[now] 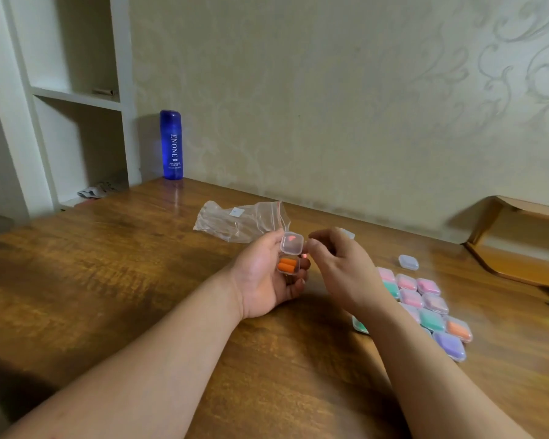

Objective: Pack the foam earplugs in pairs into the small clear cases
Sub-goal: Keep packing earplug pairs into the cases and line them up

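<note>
Glossy wood table (108, 280); clear plastic case (291, 245).

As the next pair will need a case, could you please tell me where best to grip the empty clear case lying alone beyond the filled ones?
Probably pinch the empty clear case by two opposite side walls, coming from above with the right hand: it lies flat and low, clear of the filled cases.

Open tabletop (124, 264) left; filled cases (431, 304) right.
</note>
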### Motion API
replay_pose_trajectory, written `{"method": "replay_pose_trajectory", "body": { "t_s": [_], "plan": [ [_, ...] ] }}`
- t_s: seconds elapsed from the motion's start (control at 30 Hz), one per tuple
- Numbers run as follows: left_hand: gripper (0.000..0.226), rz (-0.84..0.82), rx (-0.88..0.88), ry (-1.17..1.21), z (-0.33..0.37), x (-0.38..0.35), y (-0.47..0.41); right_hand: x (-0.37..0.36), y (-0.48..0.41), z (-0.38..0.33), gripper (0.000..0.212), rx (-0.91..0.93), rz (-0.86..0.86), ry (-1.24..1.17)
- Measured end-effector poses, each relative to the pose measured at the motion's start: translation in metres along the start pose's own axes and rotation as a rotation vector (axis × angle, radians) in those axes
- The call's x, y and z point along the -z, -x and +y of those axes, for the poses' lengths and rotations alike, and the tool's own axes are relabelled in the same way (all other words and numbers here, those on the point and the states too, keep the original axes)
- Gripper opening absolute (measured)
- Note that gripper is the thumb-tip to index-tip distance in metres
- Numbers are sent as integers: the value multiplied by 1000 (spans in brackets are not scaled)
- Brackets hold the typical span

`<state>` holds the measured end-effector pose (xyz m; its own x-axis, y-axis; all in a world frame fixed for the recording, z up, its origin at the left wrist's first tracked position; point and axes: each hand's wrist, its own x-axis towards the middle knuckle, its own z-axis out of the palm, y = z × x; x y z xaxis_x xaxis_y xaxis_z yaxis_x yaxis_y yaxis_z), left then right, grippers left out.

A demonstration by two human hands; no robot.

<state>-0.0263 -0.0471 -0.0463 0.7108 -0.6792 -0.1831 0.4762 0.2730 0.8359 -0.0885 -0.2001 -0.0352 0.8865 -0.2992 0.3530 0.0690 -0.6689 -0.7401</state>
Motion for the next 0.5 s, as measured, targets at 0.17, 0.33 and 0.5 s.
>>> {"method": "replay_pose_trajectory", "body": {
  "t_s": [0.17,0.33,0.5],
  "plan": [
    [72,18,11,45,-1,5,-6,2,5,-9,30,44,-91,-136],
    [73,35,25,115,2,7,-6,3,10,-13,10,208,-150,119],
    [63,19,25,86,2,8,-9,-4,9,-11,25,229,-140,256]
  ]
}}
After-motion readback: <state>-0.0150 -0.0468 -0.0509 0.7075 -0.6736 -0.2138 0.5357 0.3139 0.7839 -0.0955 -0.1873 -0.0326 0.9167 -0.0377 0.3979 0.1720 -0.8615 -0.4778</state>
